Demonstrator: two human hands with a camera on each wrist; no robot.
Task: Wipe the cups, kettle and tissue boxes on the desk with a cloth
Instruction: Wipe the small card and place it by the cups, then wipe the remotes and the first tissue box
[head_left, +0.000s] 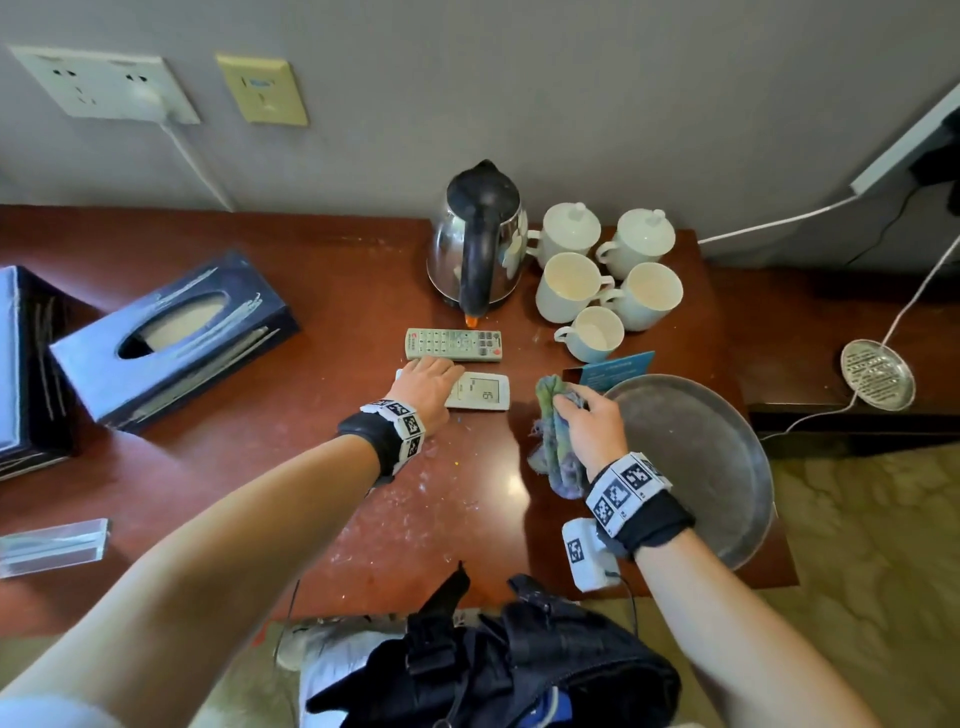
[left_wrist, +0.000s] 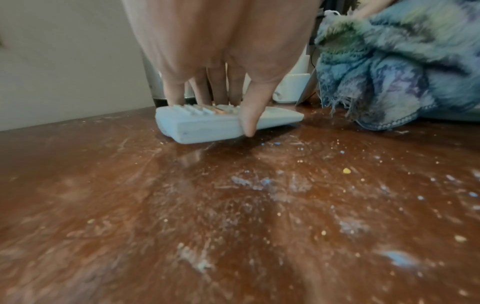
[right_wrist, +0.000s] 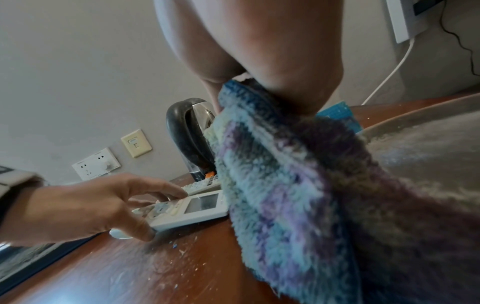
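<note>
On the dusty desk (head_left: 322, 467), your left hand (head_left: 426, 387) pinches the white remote (head_left: 480, 389) at centre frame; your right hand (head_left: 582, 421) grips the cloth (head_left: 553, 441). Kettle (head_left: 480, 236) and cups (head_left: 608, 280) wait upper centre, seemingly unwiped; lift them next.

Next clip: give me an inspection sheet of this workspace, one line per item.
Surface: wooden desk, speckled with dust and crumbs.
Job's things: kettle, five cups beside it, two lidded; two tissue boxes at left; cloth.
Clutter: two remotes, metal tray, blue card.
Grippers: left hand grips the nearer remote; right hand holds the cloth.
Cables: white cable from wall socket.
Surroundings: grey wall, carpet.
</note>
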